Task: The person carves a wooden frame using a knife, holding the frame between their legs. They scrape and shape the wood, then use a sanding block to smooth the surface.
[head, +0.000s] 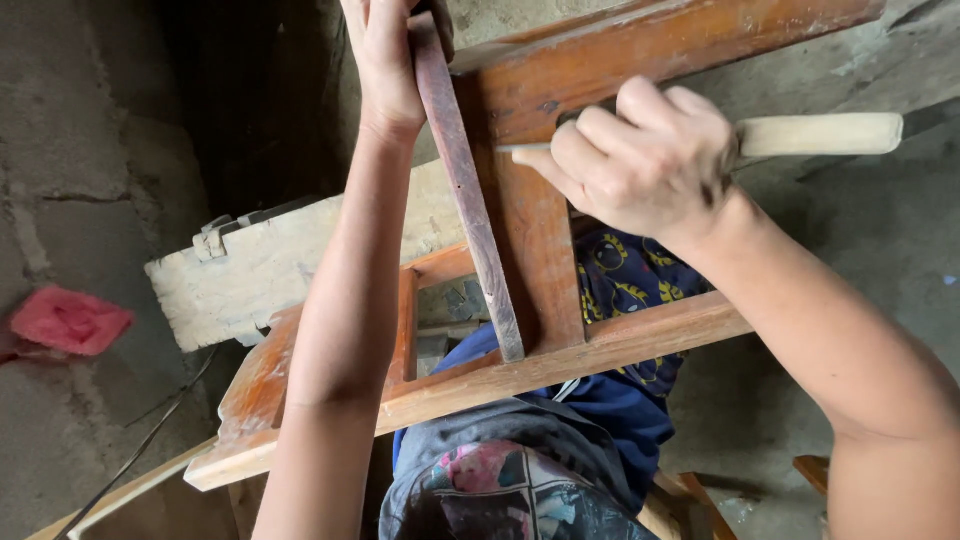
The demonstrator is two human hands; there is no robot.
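Note:
An orange-brown wooden frame (545,255) with crossing rails lies across my lap. My left hand (388,55) grips the top of a dark, narrow wooden slat (470,190) that runs down over the frame. My right hand (640,160) is closed around a tool with a pale wooden handle (820,134); the handle sticks out to the right. The tool's thin metal end (522,148) rests against the frame's upright piece, just right of the slat.
A rough whitish plank (260,275) lies behind the frame at left. A pink cloth (68,320) sits on the concrete floor at far left, with a thin dark cable (150,435) near it. My blue patterned clothing (620,290) shows under the frame.

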